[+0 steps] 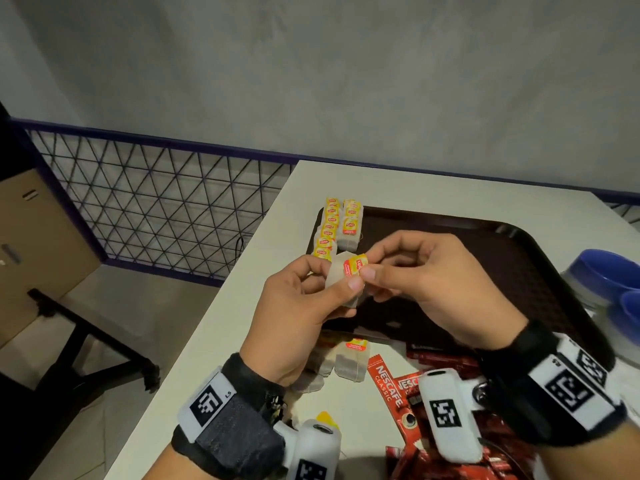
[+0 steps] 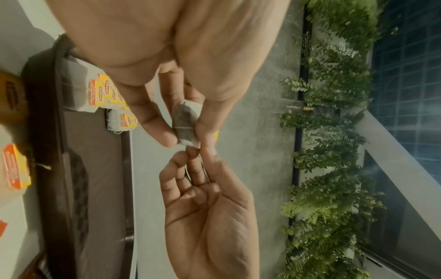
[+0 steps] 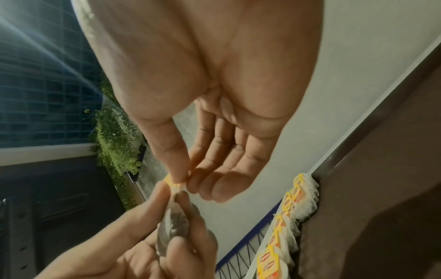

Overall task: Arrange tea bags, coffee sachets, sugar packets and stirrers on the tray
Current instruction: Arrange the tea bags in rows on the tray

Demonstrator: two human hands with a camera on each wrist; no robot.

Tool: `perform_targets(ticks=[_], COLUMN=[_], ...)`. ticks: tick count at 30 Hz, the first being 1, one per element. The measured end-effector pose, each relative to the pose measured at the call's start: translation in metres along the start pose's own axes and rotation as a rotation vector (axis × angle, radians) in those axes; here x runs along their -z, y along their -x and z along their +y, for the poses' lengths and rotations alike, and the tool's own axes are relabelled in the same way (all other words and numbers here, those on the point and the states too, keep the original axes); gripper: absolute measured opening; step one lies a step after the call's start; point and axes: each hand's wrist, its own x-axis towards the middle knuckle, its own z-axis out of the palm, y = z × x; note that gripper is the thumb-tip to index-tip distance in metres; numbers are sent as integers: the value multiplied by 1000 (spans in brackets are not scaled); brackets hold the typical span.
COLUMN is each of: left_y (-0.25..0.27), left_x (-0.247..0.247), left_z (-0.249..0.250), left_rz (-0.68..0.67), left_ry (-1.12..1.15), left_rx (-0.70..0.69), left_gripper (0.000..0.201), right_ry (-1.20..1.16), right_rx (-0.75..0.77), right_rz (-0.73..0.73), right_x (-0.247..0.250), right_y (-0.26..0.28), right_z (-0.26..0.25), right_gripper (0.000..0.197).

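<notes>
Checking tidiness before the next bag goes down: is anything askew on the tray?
Yes. The left row of tea bags overhangs the tray's left rim instead of lying fully inside; the second row sits within.

This looks like a café or hotel terrace rather than a home. A white surface (image 1: pixel 433 188) carries a dark brown serving tray (image 1: pixel 485 251) by its far left corner, with bulk Lipton tea bags (image 1: pixel 332 223) and Nescafé sachets (image 1: pixel 388 386). A purple-framed wire railing (image 1: pixel 156 199), a plant wall (image 2: pixel 334 132) and a grey concrete wall (image 1: pixel 346 71) surround it.
</notes>
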Motion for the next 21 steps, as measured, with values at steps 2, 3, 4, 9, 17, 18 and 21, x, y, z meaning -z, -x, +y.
perform_targets(ticks=[2, 3, 4, 9, 17, 18, 21], left_y=[0, 0, 0, -1, 0, 0, 0], left_x=[-1, -1, -2, -1, 2, 2, 2], left_z=[0, 0, 0, 0, -2, -2, -3], left_rz=[-10, -14, -16, 13, 58, 62, 56], left_ry=[24, 42, 53, 14, -150, -156, -156], left_rx=[11, 18, 22, 13, -41, -44, -42], left_gripper=[32, 30, 28, 21, 18, 19, 23], right_ry=[13, 12, 11, 91, 183, 185, 185], right_rx=[19, 28, 35, 85, 119, 120, 123], right_rz=[27, 41, 50, 73, 100, 105, 108], right_x=[2, 3, 3, 6, 5, 6, 8], right_y=[3, 3, 4, 6, 8, 8, 8], right_z=[1, 2, 2, 2, 2, 2, 2], right_gripper=[14, 13, 11, 10, 15, 15, 15])
